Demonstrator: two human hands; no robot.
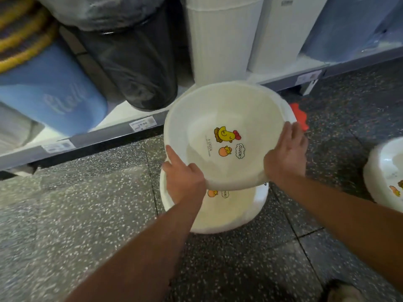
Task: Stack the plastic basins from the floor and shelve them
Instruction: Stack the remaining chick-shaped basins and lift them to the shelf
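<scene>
I'm seeing stacking in progress. Left hand (185, 182) is gripping the upper basin (218, 118) at its near-left rim, index lying straight. Right hand (285, 155) is pressing the right rim, fingers straight and together. The basin is hanging over the floor basin (229, 212). I'm judging the next move needs centring, then lowering. A third basin (383, 171) is waiting to the right.

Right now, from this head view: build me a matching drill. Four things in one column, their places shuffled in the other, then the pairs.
Things
1. top basin
2. lower basin
3. third basin
4. black bin

Places
A. on the shelf
B. on the floor at the frame's right edge
C. between left hand and right hand, raised
D. on the floor, directly under the raised one

Pairs: 1-C, 2-D, 3-B, 4-A
</scene>
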